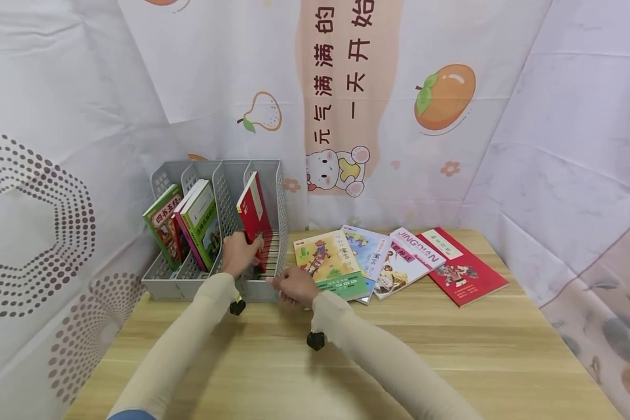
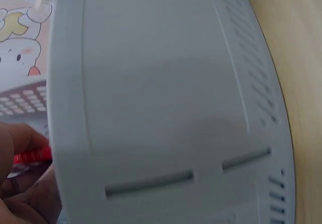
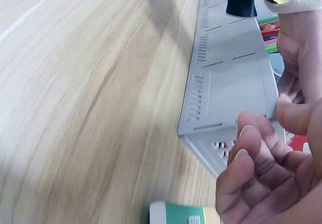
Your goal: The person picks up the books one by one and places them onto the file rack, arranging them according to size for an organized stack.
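Note:
In the head view, a slim red book (image 1: 254, 205) stands upright in the rightmost compartment of a grey slotted book rack (image 1: 189, 289). My left hand (image 1: 237, 254) grips the book low at its near edge. In the left wrist view a sliver of the red book (image 2: 32, 155) shows between thumb and fingers, with the rack's front wall (image 2: 156, 93) hiding the rest. At the front right corner of the rack, my right hand (image 1: 297, 286) pinches the rim. The right wrist view shows its thumb over the rim and its fingers (image 3: 240, 166) curled against the outside.
Green-edged books (image 1: 167, 224) and a green and white pair (image 1: 202, 219) lean in the left compartments. Right of the rack, overlapping books lie flat: a yellow one (image 1: 325, 254), a blue one (image 1: 364, 248), a white one (image 1: 406, 262) and a red one (image 1: 464, 268). A patterned cloth hangs behind.

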The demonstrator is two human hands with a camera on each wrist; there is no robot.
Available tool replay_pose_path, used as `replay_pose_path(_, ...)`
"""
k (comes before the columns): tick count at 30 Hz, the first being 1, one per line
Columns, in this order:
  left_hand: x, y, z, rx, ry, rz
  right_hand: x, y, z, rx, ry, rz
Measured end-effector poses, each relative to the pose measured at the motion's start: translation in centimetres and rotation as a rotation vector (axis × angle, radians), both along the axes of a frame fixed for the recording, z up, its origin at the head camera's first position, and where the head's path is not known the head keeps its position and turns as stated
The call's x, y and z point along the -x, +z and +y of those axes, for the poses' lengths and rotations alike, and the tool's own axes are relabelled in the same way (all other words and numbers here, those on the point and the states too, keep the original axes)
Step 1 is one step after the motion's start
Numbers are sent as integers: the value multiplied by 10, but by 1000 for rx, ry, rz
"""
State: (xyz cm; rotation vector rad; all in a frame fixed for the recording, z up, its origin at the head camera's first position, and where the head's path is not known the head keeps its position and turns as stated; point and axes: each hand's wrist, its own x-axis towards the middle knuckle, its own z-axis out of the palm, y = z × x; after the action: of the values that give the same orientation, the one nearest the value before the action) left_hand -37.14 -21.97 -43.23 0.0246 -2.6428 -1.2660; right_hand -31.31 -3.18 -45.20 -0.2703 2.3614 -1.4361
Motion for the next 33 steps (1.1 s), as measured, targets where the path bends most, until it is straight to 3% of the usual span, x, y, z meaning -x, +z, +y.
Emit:
replay_pose_path(6,-7,1,-3,90,6,26,8,-2,26,-115,94,195)
replay_pose_path(11,-14,2,4,91,6,4,16,-1,47,-140,140,275)
replay_pose_path(18,-26,2,27,20,-119,51,21,0,67,-198,99,399)
replay_pose_path(22,-33,-1,41,-22,-202,46,21,0,81,-256,91,429)
replay_pose_path(28,-41,-3,61,25,-305,102,26,-5,115,-297,77,425)
replay_pose_path(33,-47,-10,75,67,-382,100,26,-9,146,-330,51,412)
